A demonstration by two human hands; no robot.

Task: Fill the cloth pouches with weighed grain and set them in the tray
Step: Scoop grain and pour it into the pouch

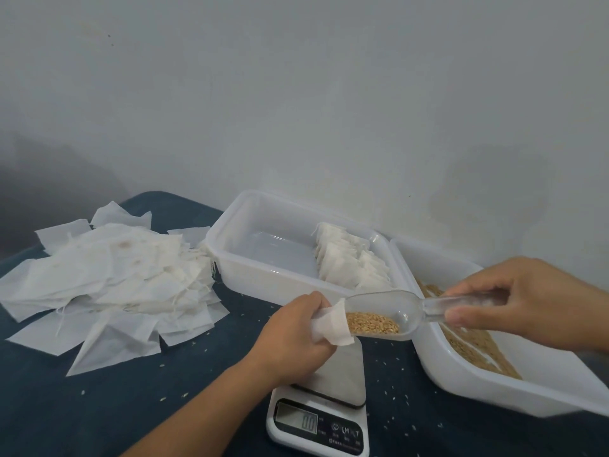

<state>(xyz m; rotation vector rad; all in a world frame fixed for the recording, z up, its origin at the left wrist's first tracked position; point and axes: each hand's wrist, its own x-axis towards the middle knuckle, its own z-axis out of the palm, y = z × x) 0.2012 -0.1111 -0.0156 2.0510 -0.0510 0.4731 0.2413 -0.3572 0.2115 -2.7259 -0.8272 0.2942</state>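
My left hand (298, 331) grips a white cloth pouch (333, 323) with its mouth held open above the scale (324, 413). My right hand (527, 298) holds the handle of a clear plastic scoop (395, 308). The scoop carries golden grain (372, 323), and its tip sits inside the pouch's mouth. A white tray (263, 278) behind holds several filled pouches (349, 258) along its right side. At the right, a second white tray (468, 374) holds loose grain (478, 344).
A heap of empty white pouches (108, 275) lies on the dark blue tablecloth (99, 407) at the left. Stray grains are scattered over the cloth around the scale. A pale wall stands close behind the trays.
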